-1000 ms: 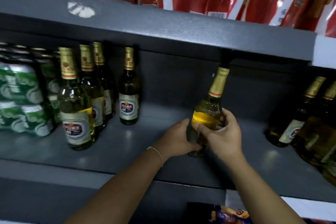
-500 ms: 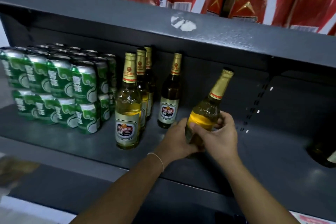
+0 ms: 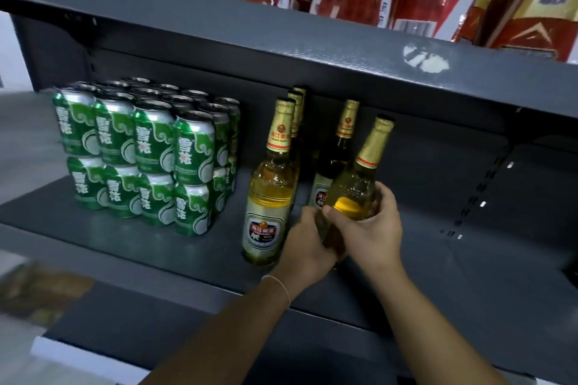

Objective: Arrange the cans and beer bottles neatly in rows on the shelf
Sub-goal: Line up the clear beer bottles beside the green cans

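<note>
Bottle [image 3: 353, 194], gold-foiled, amber, tilted right

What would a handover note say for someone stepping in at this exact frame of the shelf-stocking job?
Left hand: grips the lower body of the tilted beer bottle.
Right hand: wraps the same bottle around its middle.
The bottle leans right, in front of the lone standing bottle of a second row; whether its base touches the shelf is hidden.
Done: green cans stacked two high in a block on the left; a front-to-back row of bottles beside them.
Left: stand the held bottle upright in line in front of the lone one. Any further bottles are out of view.
</note>
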A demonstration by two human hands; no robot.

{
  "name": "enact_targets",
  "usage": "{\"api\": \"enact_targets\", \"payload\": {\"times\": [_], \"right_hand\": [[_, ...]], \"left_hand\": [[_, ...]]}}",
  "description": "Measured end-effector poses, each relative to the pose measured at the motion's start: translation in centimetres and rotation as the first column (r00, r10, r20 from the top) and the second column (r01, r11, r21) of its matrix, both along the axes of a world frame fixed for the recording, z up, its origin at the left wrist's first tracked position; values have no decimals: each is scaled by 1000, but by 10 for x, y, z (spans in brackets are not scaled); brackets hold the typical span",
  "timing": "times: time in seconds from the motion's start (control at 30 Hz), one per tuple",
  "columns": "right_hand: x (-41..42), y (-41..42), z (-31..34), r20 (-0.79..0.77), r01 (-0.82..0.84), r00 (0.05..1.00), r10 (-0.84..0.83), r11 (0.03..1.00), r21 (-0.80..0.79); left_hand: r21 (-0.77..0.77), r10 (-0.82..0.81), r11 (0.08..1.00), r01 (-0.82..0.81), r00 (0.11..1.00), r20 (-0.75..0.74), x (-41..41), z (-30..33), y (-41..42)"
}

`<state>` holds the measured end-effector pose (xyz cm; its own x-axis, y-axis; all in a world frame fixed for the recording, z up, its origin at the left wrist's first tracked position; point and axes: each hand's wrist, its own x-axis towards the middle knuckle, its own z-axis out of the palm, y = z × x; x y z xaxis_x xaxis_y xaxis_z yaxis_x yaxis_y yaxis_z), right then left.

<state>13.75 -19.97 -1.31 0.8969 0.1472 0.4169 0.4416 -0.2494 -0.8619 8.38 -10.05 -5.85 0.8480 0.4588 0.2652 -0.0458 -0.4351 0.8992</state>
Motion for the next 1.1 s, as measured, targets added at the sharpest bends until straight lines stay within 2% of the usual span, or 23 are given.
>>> {"api": "enact_targets", "payload": {"times": [0.2, 0.37, 0.47, 0.6, 0.73, 0.8, 0.9, 1.0, 1.1], "right_hand": [[-7, 12, 6, 52, 78, 996, -74, 994, -80], [-5, 14, 8, 85, 52, 995, -43, 992, -113], [2, 10, 7, 62, -19, 998, 27, 991, -129], [12, 3, 4, -85, -210, 974, 210, 978, 9], [18, 1, 0, -71, -276, 958, 278, 960, 35], [21, 1, -3, -61, -270, 961, 271, 963, 17], [25, 1, -5, -54, -230, 972, 230, 973, 6], [22, 3, -9, -15, -141, 990, 141, 990, -3], [17, 7, -13, 32, -65, 997, 65, 998, -3]], "left_hand": [[28, -34, 999, 35, 999, -20, -4, 2, 7], [94, 5, 996, -4, 1000, -15, -3, -4, 8], [101, 20, 995, -16, 999, -30, -2, -6, 10], [9, 26, 1000, -26, 998, -53, 1, -13, 12], [-24, 56, 998, -57, 998, -22, 1, -17, 9], [32, 57, 998, -56, 998, -26, 2, -19, 7], [121, 49, 992, -35, 993, -108, 1, -16, 6], [92, -6, 996, 21, 988, -155, 1, -15, 3], [9, 20, 1000, -19, 994, -103, 5, -19, 3]]}}
